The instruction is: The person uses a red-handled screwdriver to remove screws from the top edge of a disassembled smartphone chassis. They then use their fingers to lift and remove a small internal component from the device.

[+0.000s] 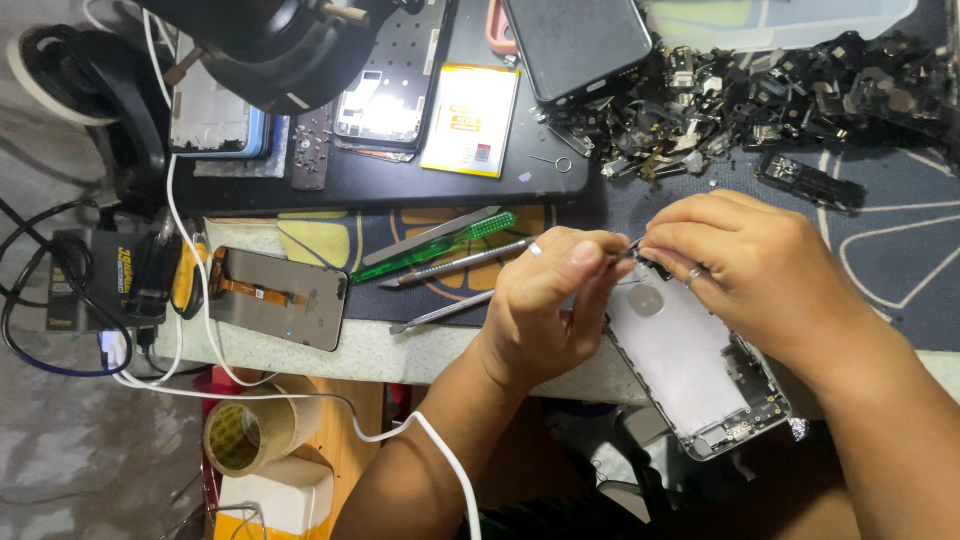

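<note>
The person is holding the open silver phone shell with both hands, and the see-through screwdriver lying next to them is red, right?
Not quite. The head view shows both the left hand and right hand on the open silver phone shell, but the see-through screwdriver is green, not red.

The workbench [400, 350] carries a dark patterned mat [900, 250] with pale curved lines. A black board [400, 185] lies across its upper left. A grey mottled floor [60, 450] shows at left, below the bench edge. A wooden surface [345, 440] sits under the bench front, bearing a tape roll [240, 435]. Lighting is even, with glare at the upper middle.
</note>
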